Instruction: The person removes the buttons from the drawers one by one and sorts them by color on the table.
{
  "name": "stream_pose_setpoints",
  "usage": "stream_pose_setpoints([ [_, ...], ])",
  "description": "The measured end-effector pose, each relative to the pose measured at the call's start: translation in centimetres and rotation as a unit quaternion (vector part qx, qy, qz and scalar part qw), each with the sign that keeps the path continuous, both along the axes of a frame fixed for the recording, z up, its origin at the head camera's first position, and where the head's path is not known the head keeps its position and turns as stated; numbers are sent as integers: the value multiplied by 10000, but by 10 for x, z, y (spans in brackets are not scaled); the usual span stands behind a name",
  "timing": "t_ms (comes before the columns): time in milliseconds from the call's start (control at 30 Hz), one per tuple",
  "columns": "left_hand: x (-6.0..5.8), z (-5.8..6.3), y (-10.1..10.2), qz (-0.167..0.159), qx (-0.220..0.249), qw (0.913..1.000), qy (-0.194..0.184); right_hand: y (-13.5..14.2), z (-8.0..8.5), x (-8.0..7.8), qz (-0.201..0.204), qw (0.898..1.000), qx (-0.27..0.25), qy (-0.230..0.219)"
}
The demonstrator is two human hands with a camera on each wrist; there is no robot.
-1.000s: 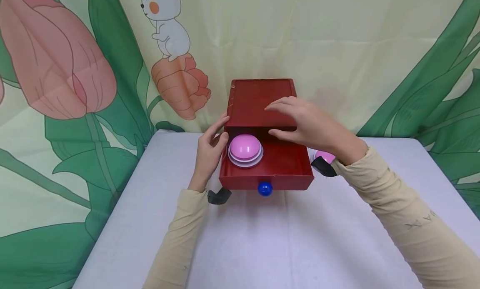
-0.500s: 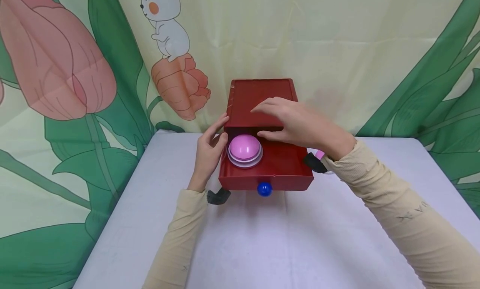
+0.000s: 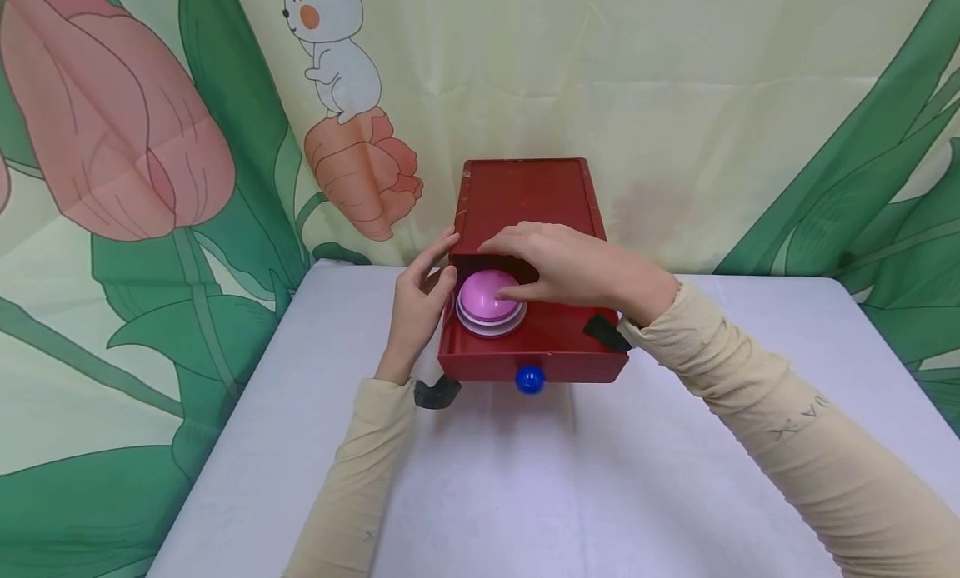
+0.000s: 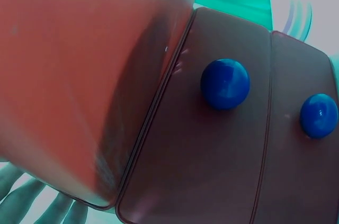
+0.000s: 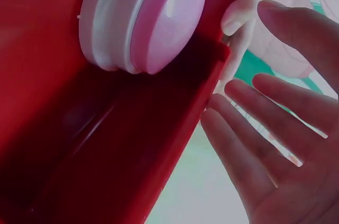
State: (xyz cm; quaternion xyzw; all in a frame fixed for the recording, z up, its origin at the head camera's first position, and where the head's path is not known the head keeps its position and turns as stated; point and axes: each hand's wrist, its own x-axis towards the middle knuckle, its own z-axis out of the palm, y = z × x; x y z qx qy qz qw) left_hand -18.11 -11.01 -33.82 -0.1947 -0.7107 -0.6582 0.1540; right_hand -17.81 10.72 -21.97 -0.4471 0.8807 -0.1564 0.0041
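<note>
A red drawer box (image 3: 525,199) stands on the table with its top drawer (image 3: 573,332) pulled out. Inside the drawer, at the left, sits a round push button (image 3: 480,295) with a pink dome and white base. My left hand (image 3: 417,307) rests along the box's left side, fingers and thumb extended. Over the drawer, my right hand (image 3: 558,266) is spread with its palm down; its thumb overlaps the dome's right edge in the head view. The right wrist view shows those fingers (image 5: 259,123) spread and holding nothing, the pink dome (image 5: 169,20) facing them.
A blue knob (image 3: 530,380) sticks out from the drawer front. Lower drawer fronts carry blue knobs (image 4: 225,83) too. The white-covered table (image 3: 495,486) ends at a printed curtain (image 3: 675,128) close behind the box. A dark wrist piece (image 3: 607,332) hangs over the drawer's right edge.
My right hand has moved left and a little lower, from the drawer's right side to the pink button. Another pink button right of the box is now hidden behind my right arm. My left hand stays put.
</note>
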Motion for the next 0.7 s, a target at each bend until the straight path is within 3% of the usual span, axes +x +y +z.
stream_pose_setpoints([
  [533,-1,-3,-1,7,-13,10000,-32,-10,-13,-2,392,9972,166,-618],
  [700,7,9,1,-19,-3,10000,-91,-11,-16,-3,381,9959,248,-785],
])
